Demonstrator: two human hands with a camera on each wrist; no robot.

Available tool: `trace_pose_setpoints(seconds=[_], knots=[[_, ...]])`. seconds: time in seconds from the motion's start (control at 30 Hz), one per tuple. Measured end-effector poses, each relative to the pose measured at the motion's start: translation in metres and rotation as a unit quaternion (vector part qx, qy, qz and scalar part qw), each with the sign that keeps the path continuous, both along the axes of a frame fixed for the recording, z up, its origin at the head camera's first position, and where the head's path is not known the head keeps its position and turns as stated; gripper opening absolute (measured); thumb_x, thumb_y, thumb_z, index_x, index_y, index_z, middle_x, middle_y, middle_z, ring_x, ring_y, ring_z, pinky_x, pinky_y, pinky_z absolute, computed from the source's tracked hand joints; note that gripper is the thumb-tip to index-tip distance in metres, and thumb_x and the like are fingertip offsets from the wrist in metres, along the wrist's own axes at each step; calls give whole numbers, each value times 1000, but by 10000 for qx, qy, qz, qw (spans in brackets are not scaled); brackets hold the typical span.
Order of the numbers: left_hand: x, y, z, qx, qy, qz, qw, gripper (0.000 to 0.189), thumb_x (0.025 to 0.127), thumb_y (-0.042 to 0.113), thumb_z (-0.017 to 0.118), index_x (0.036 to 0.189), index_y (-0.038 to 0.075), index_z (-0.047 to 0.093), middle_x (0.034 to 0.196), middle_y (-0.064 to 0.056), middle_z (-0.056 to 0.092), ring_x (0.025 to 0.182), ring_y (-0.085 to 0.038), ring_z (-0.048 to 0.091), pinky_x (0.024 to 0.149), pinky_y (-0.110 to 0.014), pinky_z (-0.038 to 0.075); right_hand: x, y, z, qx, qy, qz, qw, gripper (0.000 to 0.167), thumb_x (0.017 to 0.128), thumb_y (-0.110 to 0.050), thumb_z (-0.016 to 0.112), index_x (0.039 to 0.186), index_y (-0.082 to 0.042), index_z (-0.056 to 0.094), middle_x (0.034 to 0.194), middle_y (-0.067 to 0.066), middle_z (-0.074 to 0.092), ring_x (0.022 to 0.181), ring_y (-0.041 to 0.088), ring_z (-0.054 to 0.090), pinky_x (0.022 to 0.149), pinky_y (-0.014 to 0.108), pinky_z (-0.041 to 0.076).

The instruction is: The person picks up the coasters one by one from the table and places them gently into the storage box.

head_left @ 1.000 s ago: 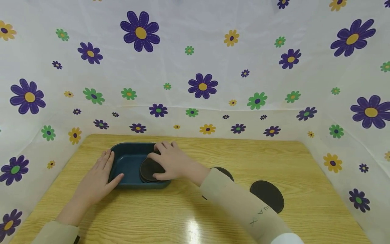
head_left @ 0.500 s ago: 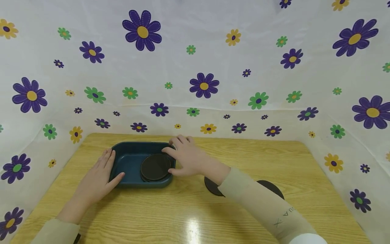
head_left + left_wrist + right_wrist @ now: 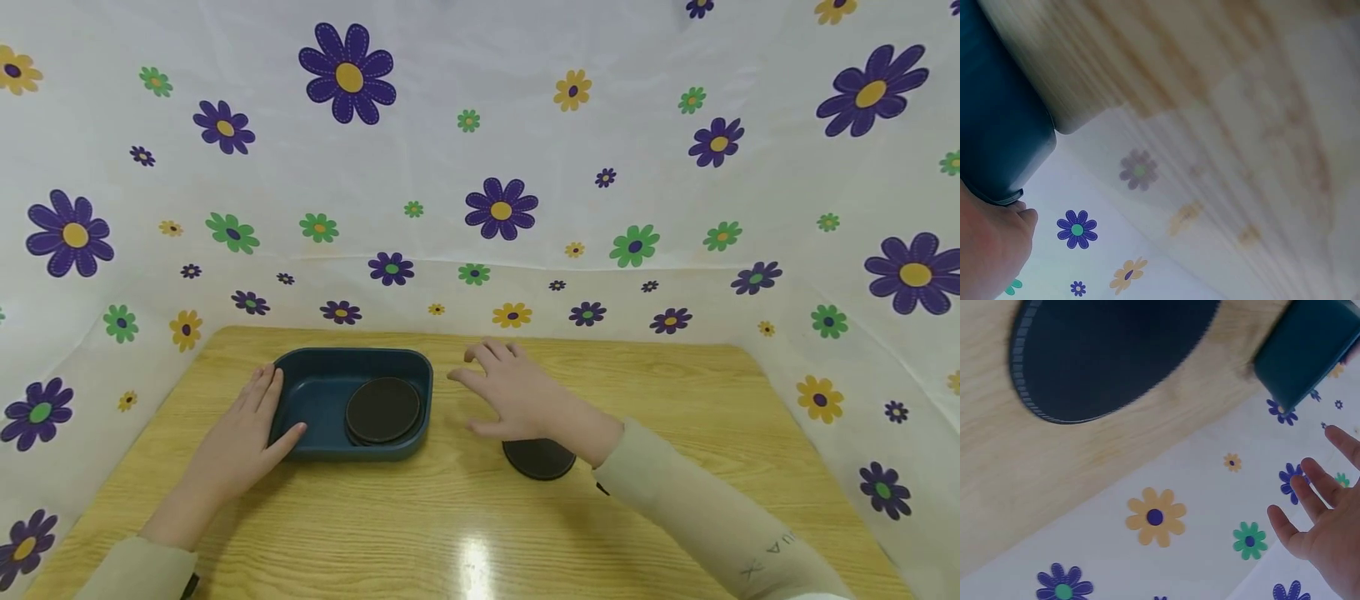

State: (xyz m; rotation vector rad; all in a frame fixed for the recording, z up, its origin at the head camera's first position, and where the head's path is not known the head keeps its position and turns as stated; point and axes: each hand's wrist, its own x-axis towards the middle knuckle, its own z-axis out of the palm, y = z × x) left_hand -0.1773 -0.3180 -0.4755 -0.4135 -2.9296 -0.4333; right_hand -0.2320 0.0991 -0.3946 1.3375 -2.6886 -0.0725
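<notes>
A dark blue rectangular tray (image 3: 318, 408) sits on the table at left, with a short stack of round black coasters (image 3: 383, 409) in its right half. My left hand (image 3: 240, 429) rests against the tray's left end, fingers straight and thumb stretched along the near rim. To the right of the tray, my right hand (image 3: 517, 396) is held above the table with spread, slightly bent fingers and nothing in them. Below its wrist lies another black coaster (image 3: 540, 461), partly covered by the hand; its stitched edge shows on the coaster (image 3: 1110, 356) in the right wrist view.
The wooden table (image 3: 420, 525) meets a white flower-print cloth (image 3: 420, 150) at its back and sides. My right sleeve (image 3: 697, 500) crosses the table's right part and hides what lies under it.
My right hand has let go of the coaster on the stack in the tray and drawn back rightward, out over the table. The left hand has stayed at the tray's left end.
</notes>
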Motion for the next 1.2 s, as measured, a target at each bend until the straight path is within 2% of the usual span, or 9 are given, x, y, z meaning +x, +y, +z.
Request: trace_pose_setpoints(seconds=[0.17,0.37,0.6,0.87,1.2], knots=[[0,0,-1,-17,-9,18,10000,96,106,50,59,167,-8,13,173,-33,17,163,-50,16,133,-62,17,5,18,-10,-108,-49,23,9999,62,97,-51,70,149,-20,57,145,14,56,135,35,52,108,60,48],[0,0,-1,-36,-25,37,10000,96,106,51,58,167,-8,14,173,-33,18,163,-49,16,133,-62,17,9,35,-24,14,-64,-38,10000,60,96,-50,71,146,-19,59,142,13,58,131,35,54,103,58,50],[1,0,0,-17,64,16,10000,95,106,50,59,167,-8,15,173,-33,19,163,-49,17,135,-58,14,13,51,-35,73,-223,-163,9996,62,96,-51,71,147,-18,59,142,14,57,130,34,53,101,60,50],[1,1,0,-13,45,35,10000,95,106,50,58,167,-8,15,173,-33,18,163,-49,17,133,-61,17,19,63,-48,32,-305,-267,9992,60,97,-52,70,146,-19,59,140,14,58,129,35,54,96,58,54],[1,0,0,-53,54,34,10000,95,106,50,59,167,-8,15,173,-33,18,162,-50,18,134,-59,17,22,71,-62,46,-879,-616,9942,66,97,-54,69,151,-20,53,144,16,53,132,37,51,97,63,52]])
